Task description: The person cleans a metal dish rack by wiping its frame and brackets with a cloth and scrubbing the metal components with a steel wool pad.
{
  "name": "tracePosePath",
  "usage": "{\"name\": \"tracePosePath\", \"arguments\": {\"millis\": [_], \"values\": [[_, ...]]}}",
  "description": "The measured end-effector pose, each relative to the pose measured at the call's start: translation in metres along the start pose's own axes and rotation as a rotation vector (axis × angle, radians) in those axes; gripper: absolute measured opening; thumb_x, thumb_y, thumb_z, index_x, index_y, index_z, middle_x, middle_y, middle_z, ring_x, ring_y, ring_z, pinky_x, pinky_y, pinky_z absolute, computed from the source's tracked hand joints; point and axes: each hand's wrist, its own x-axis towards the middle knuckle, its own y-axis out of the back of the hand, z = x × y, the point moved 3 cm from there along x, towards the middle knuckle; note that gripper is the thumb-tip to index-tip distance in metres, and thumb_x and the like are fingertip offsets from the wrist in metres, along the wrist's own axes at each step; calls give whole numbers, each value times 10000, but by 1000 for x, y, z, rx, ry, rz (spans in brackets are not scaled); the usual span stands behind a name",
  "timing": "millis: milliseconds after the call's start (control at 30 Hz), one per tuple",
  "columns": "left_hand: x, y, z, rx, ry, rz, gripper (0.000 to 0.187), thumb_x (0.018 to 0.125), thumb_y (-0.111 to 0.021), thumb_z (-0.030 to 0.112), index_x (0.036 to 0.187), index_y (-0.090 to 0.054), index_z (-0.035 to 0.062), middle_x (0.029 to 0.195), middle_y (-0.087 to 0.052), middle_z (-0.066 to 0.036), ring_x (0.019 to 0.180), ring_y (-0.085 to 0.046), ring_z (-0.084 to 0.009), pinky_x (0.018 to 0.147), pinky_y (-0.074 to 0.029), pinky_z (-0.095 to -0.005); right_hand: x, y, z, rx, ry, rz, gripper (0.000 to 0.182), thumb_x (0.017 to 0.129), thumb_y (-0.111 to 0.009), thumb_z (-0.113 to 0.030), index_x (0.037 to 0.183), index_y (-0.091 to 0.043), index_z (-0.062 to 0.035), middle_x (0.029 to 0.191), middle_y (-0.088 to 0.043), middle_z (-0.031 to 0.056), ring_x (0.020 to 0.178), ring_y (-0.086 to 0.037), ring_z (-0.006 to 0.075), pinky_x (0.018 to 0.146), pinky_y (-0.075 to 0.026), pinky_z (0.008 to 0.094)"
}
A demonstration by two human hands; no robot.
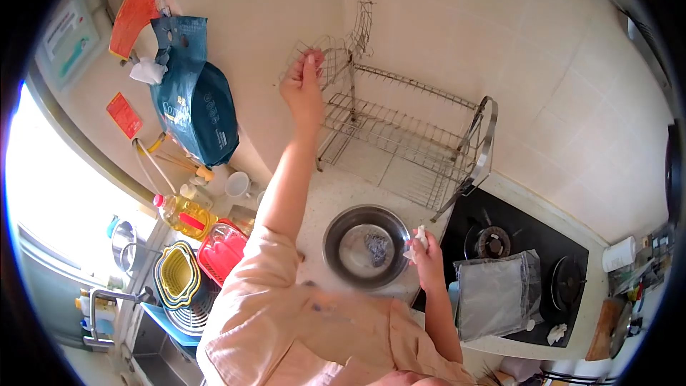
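My left hand (304, 86) is raised at the far left end of a metal wire dish rack (400, 121). Its fingers are closed on the rack's wire side basket (332, 61), and the fingertips are partly hidden. Low on the right, my right hand (427, 261) grips a crumpled white cloth (418, 241) beside the rim of a steel basin (332, 239). Inside the basin lies a grey steel-wool scourer (376, 246). The rack stands on the counter behind the basin, with its shelves bare.
A black stove (525, 221) with a clear plastic bag (496, 297) on it is at right. On the left are an oil bottle (187, 218), a red basket (223, 250), nested yellow colanders (176, 275) and a sink (161, 361). A blue bag (193, 104) hangs on the wall.
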Motion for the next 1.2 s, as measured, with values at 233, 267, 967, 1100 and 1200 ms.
{"name": "tracePosePath", "arguments": {"millis": [233,267,967,1100,1200], "values": [[-53,70,86,189,126,-95,254,895,-486,157,1048,-559,-32,932,-642,-111,838,-622,-150,660,-470,-212,8,3,-33,-123,160,51,388,893,-482,-181,1256,-387,-84,943,-552,13,692,-486,57,522,-411,196],[-66,87,88,176,190,-120,246,895,-486,155,1038,-564,-30,924,-644,-111,823,-625,-151,638,-470,-209,4,2,-48,-63,128,33,390,897,-473,-170,1266,-375,-94,948,-549,11,685,-481,54,523,-414,195],[-296,71,-19,-20,1319,-915,321,913,-448,290,1050,-563,23,948,-614,-71,837,-587,-142,716,-476,-270,-91,127,-37,-28,120,602,479,782,-650,-185,1183,-403,-98,909,-553,46,686,-531,71,502,-423,183],[-345,30,-25,-333,1537,-860,296,915,-449,241,1103,-522,25,963,-614,-86,807,-588,-132,687,-480,-235,-114,175,-53,-72,138,743,472,795,-629,-218,1201,-408,-124,909,-565,13,679,-518,54,496,-386,178],[-360,7,-26,-411,1573,-790,293,899,-484,238,1107,-518,35,988,-609,-95,815,-589,-124,681,-492,-216,-142,195,-67,-189,24,959,419,795,-630,-213,1148,-462,-64,992,-563,45,732,-523,88,609,-443,239]]}}
